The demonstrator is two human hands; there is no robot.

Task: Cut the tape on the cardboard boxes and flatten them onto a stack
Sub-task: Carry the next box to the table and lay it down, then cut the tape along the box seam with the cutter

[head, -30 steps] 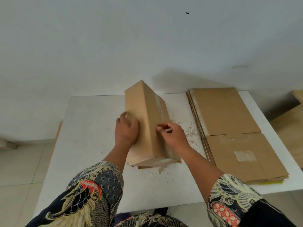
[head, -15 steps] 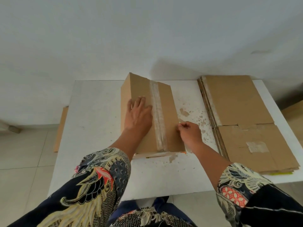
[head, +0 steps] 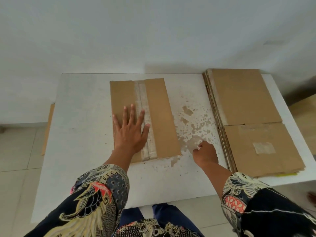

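Note:
A flattened cardboard box (head: pixel 159 117) lies on the white table (head: pixel 82 117), with a strip of pale tape (head: pixel 145 103) running along its middle. My left hand (head: pixel 130 130) presses flat on the box's near left part, fingers spread, thumb on the tape. To the right of the box, my right hand (head: pixel 205 155) rests on the bare tabletop with fingers curled. They seem to pinch something small and pale that I cannot identify. A stack of flattened boxes (head: pixel 242 100) lies at the table's right side.
The tabletop between box and stack is stained and chipped. A cardboard sheet (head: pixel 48 127) stands beside the table's left edge on the tiled floor. More cardboard (head: pixel 304 113) shows past the right edge. Something yellow (head: pixel 285 175) peeks from under the stack.
The box went from standing on edge to lying flat on the table. My left hand spread flat on it. My right hand left the tape and moved right onto the tabletop.

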